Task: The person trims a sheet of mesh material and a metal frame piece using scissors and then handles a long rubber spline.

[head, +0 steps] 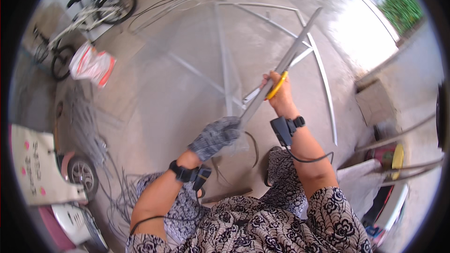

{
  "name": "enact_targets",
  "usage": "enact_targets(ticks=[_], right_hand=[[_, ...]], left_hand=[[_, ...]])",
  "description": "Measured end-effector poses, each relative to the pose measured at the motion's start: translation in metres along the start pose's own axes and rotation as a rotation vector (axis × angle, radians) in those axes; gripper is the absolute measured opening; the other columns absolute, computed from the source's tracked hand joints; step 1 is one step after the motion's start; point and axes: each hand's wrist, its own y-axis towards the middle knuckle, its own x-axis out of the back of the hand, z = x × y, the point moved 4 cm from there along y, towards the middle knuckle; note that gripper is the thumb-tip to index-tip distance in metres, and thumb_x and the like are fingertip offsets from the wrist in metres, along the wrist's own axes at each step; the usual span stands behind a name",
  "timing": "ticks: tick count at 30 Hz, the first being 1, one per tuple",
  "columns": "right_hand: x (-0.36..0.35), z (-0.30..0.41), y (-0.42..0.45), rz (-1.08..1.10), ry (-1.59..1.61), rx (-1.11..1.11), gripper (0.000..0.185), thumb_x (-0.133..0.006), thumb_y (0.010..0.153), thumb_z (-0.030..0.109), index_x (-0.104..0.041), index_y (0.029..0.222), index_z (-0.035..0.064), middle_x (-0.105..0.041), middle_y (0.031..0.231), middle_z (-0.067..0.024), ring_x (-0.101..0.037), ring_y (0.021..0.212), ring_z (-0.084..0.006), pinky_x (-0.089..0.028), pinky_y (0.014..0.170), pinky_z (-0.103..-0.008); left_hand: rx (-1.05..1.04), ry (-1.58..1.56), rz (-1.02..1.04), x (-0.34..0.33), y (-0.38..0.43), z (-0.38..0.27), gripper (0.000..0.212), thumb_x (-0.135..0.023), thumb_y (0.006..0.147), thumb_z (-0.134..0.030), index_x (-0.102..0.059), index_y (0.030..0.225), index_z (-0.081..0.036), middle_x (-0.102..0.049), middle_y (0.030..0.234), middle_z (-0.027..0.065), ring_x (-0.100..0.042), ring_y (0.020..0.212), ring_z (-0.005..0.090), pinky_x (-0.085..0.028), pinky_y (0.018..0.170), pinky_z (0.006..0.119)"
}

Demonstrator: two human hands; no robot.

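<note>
A long grey metal strip or profile (pixel 299 42) runs slantwise in front of me. My left hand (pixel 216 138), in a grey knitted glove, is closed around its lower end. Farther up the strip, my bare right hand (pixel 281 93) grips it together with a yellow-handled tool (pixel 277 86), probably scissors; its blades are mostly hidden. Beneath and beyond, a frame of light metal bars (pixel 321 66) lies on the concrete floor, with crossing diagonal bars. A clear plastic sheet seems to cover part of it.
Loose wires (pixel 121 196) and a bundle of grey strips (pixel 86 126) lie at left, near a scooter wheel (pixel 82 175). A folding bicycle (pixel 84 17) and a white-and-red sack (pixel 92 64) stand at upper left. A cardboard box (pixel 376 102) stands by the right wall.
</note>
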Motion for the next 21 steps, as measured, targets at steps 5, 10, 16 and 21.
enact_targets(ticks=[5,10,16,21], right_hand=[[-0.036,-0.01,-0.019,0.121,-0.073,0.006,0.015,-0.053,0.084,0.019,-0.044,0.089,0.0079,-0.055,0.075,-0.0071,-0.053,0.063,-0.0159,-0.047,0.056,-0.0295],[-0.055,-0.005,-0.03,0.198,-0.083,-0.011,0.04,-0.056,0.083,0.033,-0.039,0.106,0.0049,-0.057,0.095,-0.0154,-0.056,0.074,-0.0191,-0.049,0.064,-0.0308],[-0.07,-0.006,-0.04,0.407,-0.145,-0.037,0.066,-0.052,0.082,0.045,-0.026,0.125,0.0021,-0.051,0.11,-0.0237,-0.056,0.098,-0.0283,-0.051,0.075,-0.0321],[-0.063,-0.017,-0.042,0.31,-0.218,-0.096,0.064,-0.05,0.083,0.045,-0.027,0.124,0.0019,-0.054,0.106,-0.0238,-0.061,0.087,-0.0268,-0.053,0.067,-0.0298]], left_hand=[[0.293,-0.158,-0.012,-0.004,-0.004,0.006,0.05,-0.066,0.073,-0.014,-0.04,0.114,-0.003,-0.053,0.065,0.0029,-0.047,0.047,0.0077,-0.04,0.041,0.02],[-0.005,0.333,-0.155,0.005,-0.01,-0.013,0.044,-0.065,0.069,-0.02,-0.048,0.102,0.002,-0.053,0.063,0.0079,-0.051,0.049,0.0144,-0.043,0.046,0.029],[0.108,0.171,-0.215,0.049,-0.042,-0.053,0.027,-0.06,0.077,-0.022,-0.051,0.086,0.001,-0.052,0.066,0.0079,-0.048,0.048,0.0125,-0.039,0.042,0.027],[-0.122,0.073,-0.504,0.12,-0.122,-0.093,0.029,-0.063,0.077,-0.024,-0.049,0.093,-0.003,-0.047,0.06,0.001,-0.045,0.047,0.0097,-0.037,0.041,0.024]])
